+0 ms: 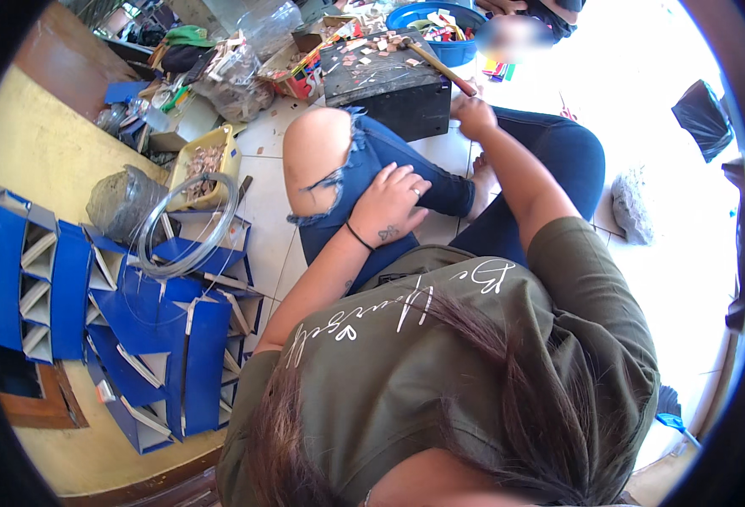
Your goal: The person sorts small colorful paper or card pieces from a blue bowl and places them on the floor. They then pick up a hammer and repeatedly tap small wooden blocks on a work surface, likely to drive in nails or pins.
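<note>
My left hand (391, 201) lies on my thigh in torn blue jeans, its fingers stretched out and holding nothing. A ring and a dark wristband show on it. Out ahead, my right hand (475, 117) is closed round the reddish end of a hammer (440, 66) with a wooden handle. The hammer's head rests on or just above a low black wooden block (402, 106), which stands on the tiles in front of my legs; contact cannot be made out. Several small pale and reddish chips (371, 52) are scattered over the top of the block.
Behind the block stand a blue basin (453, 52) with colourful pieces and an open carton (305, 78). To the left are a yellow tub (231, 165) of small chips, a wire coil (149, 253) and stacked blue binders (203, 363). Another person sits at the far right.
</note>
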A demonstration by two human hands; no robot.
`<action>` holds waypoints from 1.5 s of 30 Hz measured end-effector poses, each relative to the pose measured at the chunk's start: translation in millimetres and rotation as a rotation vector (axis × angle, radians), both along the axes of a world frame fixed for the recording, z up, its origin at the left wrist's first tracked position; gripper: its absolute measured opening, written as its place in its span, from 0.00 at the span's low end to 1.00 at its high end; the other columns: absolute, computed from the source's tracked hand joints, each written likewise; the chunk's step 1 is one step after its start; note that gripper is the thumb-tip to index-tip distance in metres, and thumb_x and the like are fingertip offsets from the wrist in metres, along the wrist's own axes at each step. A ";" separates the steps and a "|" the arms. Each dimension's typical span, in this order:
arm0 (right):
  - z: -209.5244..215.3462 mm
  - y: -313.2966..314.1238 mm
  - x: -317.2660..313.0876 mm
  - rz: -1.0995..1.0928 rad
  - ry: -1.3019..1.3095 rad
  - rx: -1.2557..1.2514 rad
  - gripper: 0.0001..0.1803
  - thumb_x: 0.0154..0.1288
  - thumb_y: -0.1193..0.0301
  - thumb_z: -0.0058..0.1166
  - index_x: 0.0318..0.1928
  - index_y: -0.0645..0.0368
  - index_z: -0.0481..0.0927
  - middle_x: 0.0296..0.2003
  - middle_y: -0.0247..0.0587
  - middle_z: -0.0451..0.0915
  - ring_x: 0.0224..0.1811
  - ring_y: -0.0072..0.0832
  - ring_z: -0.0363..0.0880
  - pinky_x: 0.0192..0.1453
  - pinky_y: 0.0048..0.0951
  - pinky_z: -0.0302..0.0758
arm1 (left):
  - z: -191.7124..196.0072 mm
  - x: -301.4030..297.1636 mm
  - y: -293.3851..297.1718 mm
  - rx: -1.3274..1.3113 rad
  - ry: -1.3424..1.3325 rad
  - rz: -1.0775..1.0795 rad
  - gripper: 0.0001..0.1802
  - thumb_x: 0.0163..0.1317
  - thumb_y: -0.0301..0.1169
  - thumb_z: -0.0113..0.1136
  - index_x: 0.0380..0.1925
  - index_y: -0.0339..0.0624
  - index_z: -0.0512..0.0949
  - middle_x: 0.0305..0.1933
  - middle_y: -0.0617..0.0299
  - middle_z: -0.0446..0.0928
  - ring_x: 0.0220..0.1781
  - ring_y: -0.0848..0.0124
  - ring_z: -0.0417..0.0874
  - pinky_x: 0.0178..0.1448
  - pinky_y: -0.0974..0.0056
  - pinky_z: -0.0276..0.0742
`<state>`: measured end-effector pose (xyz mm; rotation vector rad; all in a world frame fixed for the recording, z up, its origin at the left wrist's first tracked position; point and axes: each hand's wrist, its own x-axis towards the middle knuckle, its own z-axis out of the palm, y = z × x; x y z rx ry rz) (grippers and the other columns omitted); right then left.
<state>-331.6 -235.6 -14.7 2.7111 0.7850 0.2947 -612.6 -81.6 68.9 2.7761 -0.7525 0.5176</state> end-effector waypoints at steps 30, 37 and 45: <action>71.3 34.9 -97.5 -0.083 0.558 -0.278 0.46 0.56 0.30 0.33 0.61 0.52 0.70 0.63 0.42 0.67 0.67 0.38 0.61 0.67 0.38 0.58 | 25.9 -97.2 -13.0 -0.603 0.596 -0.444 0.11 0.58 0.30 0.60 0.40 0.42 0.83 0.46 0.60 0.79 0.51 0.65 0.76 0.57 0.62 0.70; 21.7 99.8 -86.4 0.153 0.537 -0.315 0.34 0.61 0.42 0.38 0.57 0.52 0.75 0.59 0.41 0.72 0.62 0.36 0.69 0.63 0.43 0.62 | 12.2 -90.3 -7.2 -0.740 0.573 -0.253 0.03 0.58 0.26 0.59 0.31 0.38 0.80 0.39 0.57 0.81 0.48 0.63 0.78 0.55 0.61 0.72; 29.7 85.1 -73.3 0.657 0.625 0.364 0.19 0.58 0.56 0.55 0.43 0.56 0.79 0.46 0.44 0.76 0.49 0.43 0.76 0.54 0.41 0.71 | -22.5 -23.9 -2.0 -0.529 0.382 -0.032 0.03 0.56 0.24 0.58 0.28 0.39 0.74 0.33 0.59 0.75 0.39 0.61 0.77 0.48 0.59 0.72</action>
